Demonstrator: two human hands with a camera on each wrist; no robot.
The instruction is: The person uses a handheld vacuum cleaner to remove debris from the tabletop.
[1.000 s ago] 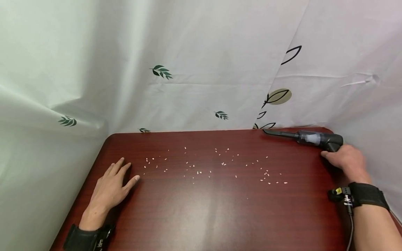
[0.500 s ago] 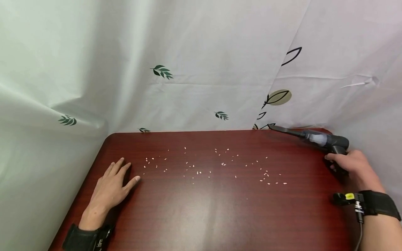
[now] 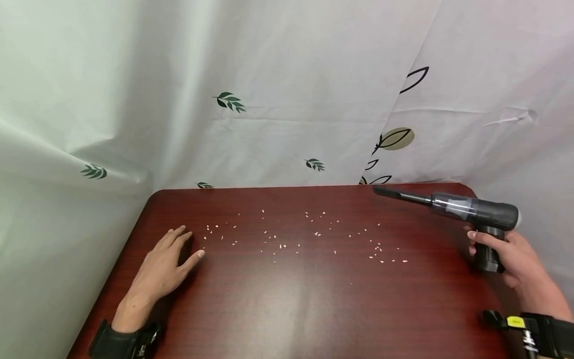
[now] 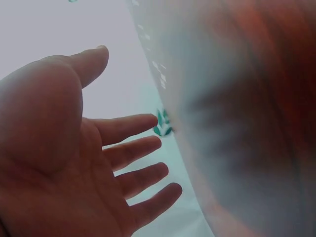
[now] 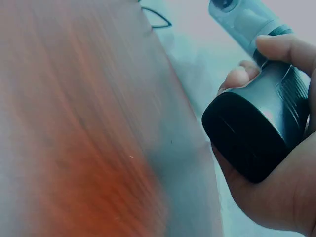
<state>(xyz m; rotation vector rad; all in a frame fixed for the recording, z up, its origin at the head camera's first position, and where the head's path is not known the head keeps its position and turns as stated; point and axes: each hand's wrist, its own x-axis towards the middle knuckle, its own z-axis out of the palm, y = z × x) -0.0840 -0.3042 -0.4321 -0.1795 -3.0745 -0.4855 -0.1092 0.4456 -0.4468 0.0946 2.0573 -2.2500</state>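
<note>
Over the bench (image 3: 287,309), your right hand (image 3: 515,257) grips the unlabelled vacuum (image 3: 466,212); your left hand (image 3: 163,267) lies flat, fingers spread, near scattered grains (image 3: 314,239).

Even, bright light is being thrown from above, and a pale glare is being reflected on the table (image 3: 287,294) between the two hands. Both wrist views are being smeared by blur beyond the fingers (image 4: 133,126).

Dark red wood-grain table (image 3: 287,299) with rounded corners fills the lower half of the frame. Small white grains (image 3: 314,239) are scattered in a loose band across its upper middle. The left hand (image 3: 163,267) rests flat at lower left.
</note>
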